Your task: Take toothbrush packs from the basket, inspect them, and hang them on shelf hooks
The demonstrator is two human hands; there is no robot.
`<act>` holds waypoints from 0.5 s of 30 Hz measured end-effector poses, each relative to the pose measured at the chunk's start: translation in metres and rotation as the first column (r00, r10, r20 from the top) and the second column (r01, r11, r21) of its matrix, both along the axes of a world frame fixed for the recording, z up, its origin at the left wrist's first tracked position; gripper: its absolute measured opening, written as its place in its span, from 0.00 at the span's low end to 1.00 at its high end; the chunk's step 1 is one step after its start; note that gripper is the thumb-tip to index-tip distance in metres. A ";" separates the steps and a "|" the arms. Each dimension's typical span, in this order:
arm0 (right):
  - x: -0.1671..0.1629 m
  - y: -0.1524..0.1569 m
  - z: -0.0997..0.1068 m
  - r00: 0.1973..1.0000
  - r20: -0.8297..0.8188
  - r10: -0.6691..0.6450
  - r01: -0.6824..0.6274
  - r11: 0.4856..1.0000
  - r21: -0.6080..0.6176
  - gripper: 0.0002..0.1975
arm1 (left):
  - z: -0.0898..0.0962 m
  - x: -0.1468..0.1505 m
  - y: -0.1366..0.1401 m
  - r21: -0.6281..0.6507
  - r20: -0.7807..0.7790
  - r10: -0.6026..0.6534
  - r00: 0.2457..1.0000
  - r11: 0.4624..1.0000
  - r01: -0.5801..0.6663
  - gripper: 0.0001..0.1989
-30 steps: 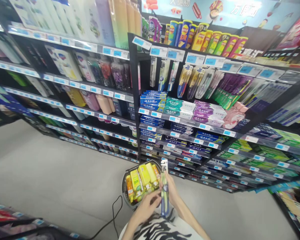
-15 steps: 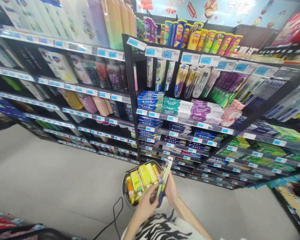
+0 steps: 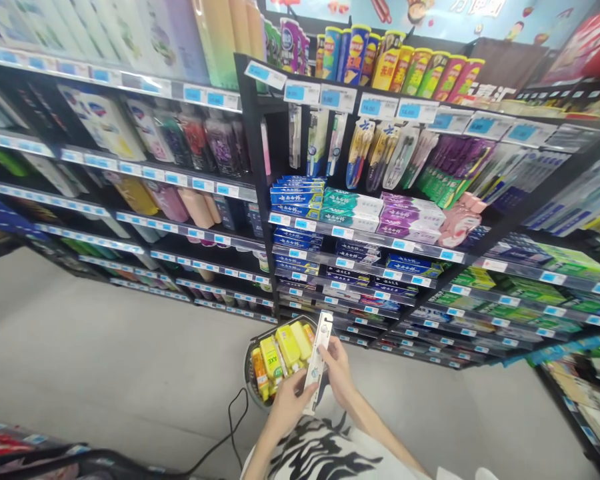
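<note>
A packaged toothbrush (image 3: 316, 363) stands tilted in front of me, its pale printed back towards the camera and the hanger hole at its top. My left hand (image 3: 291, 400) grips its lower end, thumb across the pack. Higher up on the right edge, my right hand (image 3: 336, 367) also has hold of it, thumb lying on the card. Just behind and to the left is a dark basket (image 3: 248, 373) holding several yellow bottles (image 3: 289, 347), one marked AXE, and an orange-capped one at its left. The pack and hands hide part of the basket's right side.
Ahead, the shelf holds toothpaste boxes (image 3: 353, 212) below hanging toothbrushes (image 3: 363, 155), with chip cans (image 3: 356, 55) on top. Bottles of wash (image 3: 225, 143) fill the left shelves. A black cable (image 3: 230, 433) trails over the grey floor (image 3: 130, 360).
The toothbrush pack has been turned over, from its clear front to its pale back, and shifted slightly left. My right hand has come round to its edge with the thumb on it.
</note>
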State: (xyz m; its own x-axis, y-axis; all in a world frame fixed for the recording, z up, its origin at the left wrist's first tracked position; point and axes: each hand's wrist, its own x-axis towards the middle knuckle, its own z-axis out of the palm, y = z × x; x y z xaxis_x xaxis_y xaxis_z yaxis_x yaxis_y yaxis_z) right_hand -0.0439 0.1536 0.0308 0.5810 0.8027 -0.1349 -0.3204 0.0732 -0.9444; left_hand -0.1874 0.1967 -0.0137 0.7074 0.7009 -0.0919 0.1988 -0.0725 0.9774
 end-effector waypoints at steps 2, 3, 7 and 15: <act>0.000 -0.001 0.003 0.999 0.020 0.051 -0.051 0.999 -0.004 0.20 | -0.002 -0.001 0.001 -0.023 0.016 0.038 0.999 0.999 -0.038 0.19; 0.000 -0.001 0.004 0.996 0.012 0.092 -0.092 0.996 -0.003 0.21 | -0.004 -0.001 0.002 -0.034 0.031 0.058 0.998 0.998 -0.057 0.18; -0.003 -0.002 0.002 0.982 -0.030 0.187 -0.187 0.982 -0.012 0.25 | -0.007 0.000 0.003 -0.106 0.086 0.116 0.990 0.989 -0.107 0.17; 0.002 -0.003 -0.005 0.997 -0.022 0.074 -0.074 0.997 0.002 0.24 | 0.004 -0.001 0.002 -0.191 0.075 0.033 0.997 0.981 -0.018 0.21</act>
